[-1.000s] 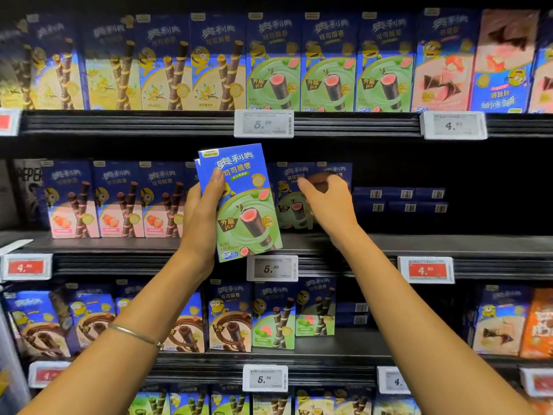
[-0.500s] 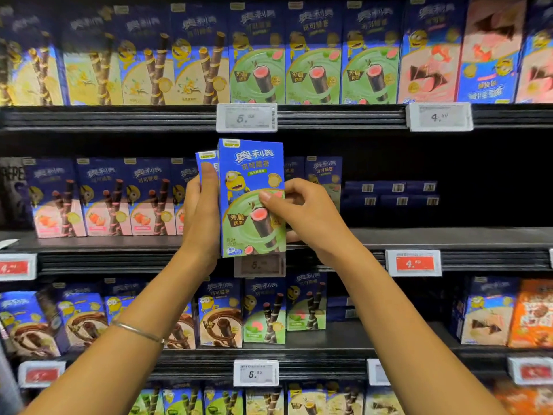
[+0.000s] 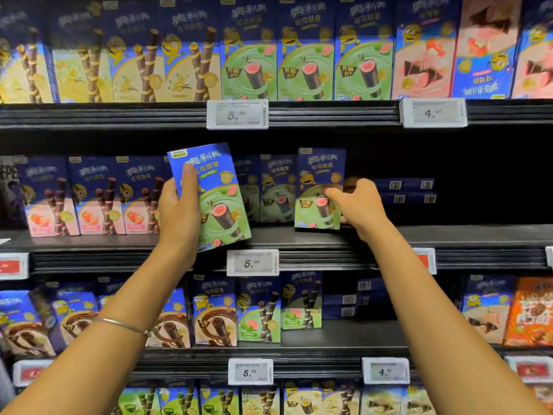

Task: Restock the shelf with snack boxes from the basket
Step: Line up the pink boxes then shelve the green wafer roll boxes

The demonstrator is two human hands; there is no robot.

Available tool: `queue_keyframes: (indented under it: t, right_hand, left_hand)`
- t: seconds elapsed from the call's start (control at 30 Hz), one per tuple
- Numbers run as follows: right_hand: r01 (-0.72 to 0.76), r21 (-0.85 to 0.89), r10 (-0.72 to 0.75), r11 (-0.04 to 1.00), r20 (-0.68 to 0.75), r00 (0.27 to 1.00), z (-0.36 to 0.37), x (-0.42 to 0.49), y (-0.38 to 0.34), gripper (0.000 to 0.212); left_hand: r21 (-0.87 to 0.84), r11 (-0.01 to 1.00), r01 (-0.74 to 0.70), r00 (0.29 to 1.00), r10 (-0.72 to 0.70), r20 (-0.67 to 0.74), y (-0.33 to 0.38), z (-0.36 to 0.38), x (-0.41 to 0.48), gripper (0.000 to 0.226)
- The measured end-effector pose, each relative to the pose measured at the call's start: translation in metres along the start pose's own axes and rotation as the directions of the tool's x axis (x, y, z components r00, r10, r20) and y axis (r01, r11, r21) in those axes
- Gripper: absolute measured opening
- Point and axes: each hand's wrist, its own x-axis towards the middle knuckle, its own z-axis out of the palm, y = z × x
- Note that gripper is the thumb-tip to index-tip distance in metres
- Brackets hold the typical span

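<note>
The left hand (image 3: 179, 214) holds a blue-and-green snack box (image 3: 214, 202) in front of the middle shelf (image 3: 389, 238), just left of that shelf's white price tag (image 3: 253, 262). This box leans, its top tipped to the left, and its lower corner hangs past the shelf's near edge. The left grip is clamped on it, thumb laid flat across the printed front and the other digits hidden behind the box. A thin bracelet (image 3: 122, 324) circles the left wrist. Further right, the right hand (image 3: 360, 208) grips a second box (image 3: 318, 187) of the same green design, which stands upright near the front edge of the middle shelf (whether its base is fully set down cannot be told). The right grip is closed on that box's right edge, with the thumb touching the front face. This upright box stands just right of a few matching green boxes (image 3: 276, 190) set further back in shadow. At the left end of the same shelf is a row of pink strawberry boxes (image 3: 98, 199). To the far right, behind the right hand, dark blue packs (image 3: 404, 191) lie flat in a low stack. On the top shelf (image 3: 329, 113), three more green boxes stand side by side.
</note>
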Motion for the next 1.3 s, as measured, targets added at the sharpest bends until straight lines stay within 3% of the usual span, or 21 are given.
queue_keyframes:
  t: [0.17,0.3,0.47,0.73,0.87,1.0,1.1,1.17,1.23,1.3]
  right_hand:
    - [-0.044,-0.219,0.022,0.975,-0.098,0.995,0.006,0.023,0.012,0.023]
    - [-0.052,-0.328,0.013,0.943,-0.119,0.993,0.01,0.029,0.014,0.011]
    - [-0.093,-0.48,0.028,0.872,-0.14,0.99,0.009,0.031,0.014,0.056]
    - [-0.105,-0.503,0.061,0.858,-0.103,0.993,0.022,0.041,0.004,0.061]
    - [-0.097,-0.484,0.055,0.87,-0.099,0.994,0.025,0.048,0.005,0.052]
    - [-0.091,-0.475,0.045,0.875,-0.107,0.993,0.02,0.043,0.01,0.059]
    - [-0.03,-0.451,-0.071,0.892,-0.206,0.976,0.02,0.023,0.004,0.038]
    - [0.125,-0.316,-0.2,0.94,-0.217,0.955,0.027,0.002,-0.009,0.033]
    - [0.291,-0.125,-0.299,0.949,-0.054,0.953,0.04,-0.026,-0.026,0.035]
    - [0.333,0.007,-0.329,0.943,0.178,0.927,0.058,-0.053,-0.041,0.039]
  left_hand:
    - [-0.02,0.999,0.039,0.999,-0.038,0.023,0.0,0.01,-0.005,0.035]
    - [0.008,1.0,0.02,0.999,-0.02,0.046,0.002,0.017,-0.008,0.048]
    - [-0.002,1.0,0.015,0.998,-0.015,0.062,0.002,0.018,-0.007,0.057]
    - [0.0,1.0,0.022,0.998,-0.022,0.061,0.001,0.015,-0.003,0.06]
    - [-0.004,1.0,0.023,0.997,-0.023,0.077,0.0,0.013,-0.002,0.058]
    - [-0.012,1.0,0.027,0.996,-0.026,0.088,0.001,0.01,-0.001,0.059]
    - [-0.029,0.999,0.043,0.997,-0.04,0.073,0.0,0.006,-0.001,0.054]
    - [-0.036,0.998,0.059,0.996,-0.057,0.068,0.0,0.006,-0.001,0.049]
    - [-0.054,0.996,0.064,0.996,-0.06,0.071,0.0,0.007,-0.003,0.048]
    - [-0.078,0.996,0.052,0.996,-0.046,0.076,0.002,0.01,-0.006,0.051]
